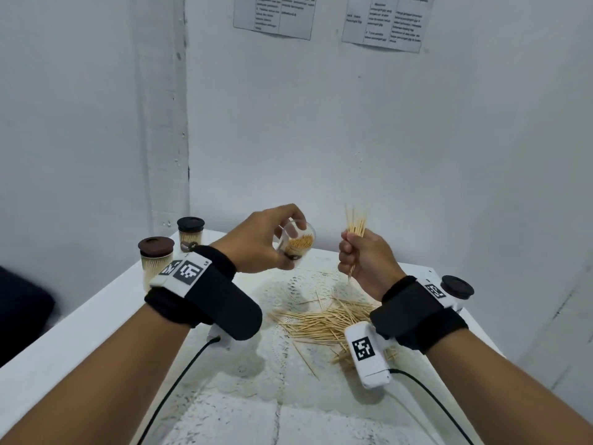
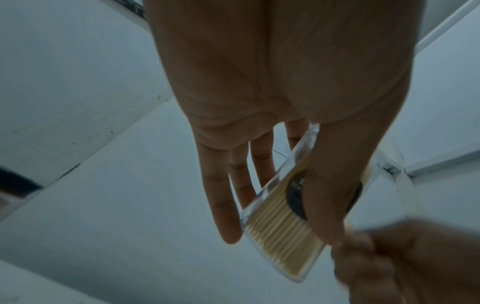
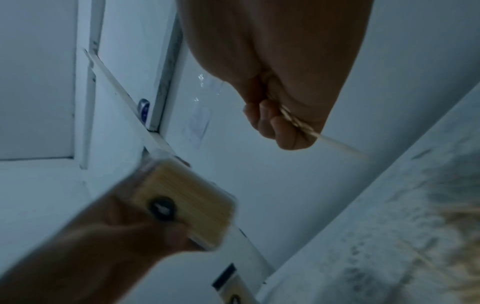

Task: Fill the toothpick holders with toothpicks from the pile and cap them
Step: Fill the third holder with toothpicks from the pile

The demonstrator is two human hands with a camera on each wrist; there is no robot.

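Note:
My left hand (image 1: 266,242) holds a clear toothpick holder (image 1: 296,241) above the table, tilted with its open mouth toward my right hand. It is partly filled with toothpicks, and thumb and fingers (image 2: 226,205) clasp its sides (image 2: 283,232). My right hand (image 1: 362,255) is a fist around a bundle of toothpicks (image 1: 355,224) that stick up above it and poke out below (image 3: 337,144). A loose pile of toothpicks (image 1: 327,319) lies on the lace mat below both hands. The held holder (image 3: 192,199) shows blurred in the right wrist view.
Two filled holders with dark caps (image 1: 155,256) (image 1: 190,232) stand at the table's left back corner. A loose dark cap (image 1: 457,286) lies at the right edge behind my right wrist. White walls close in behind and to the left, with printed sheets (image 1: 272,14) pinned up.

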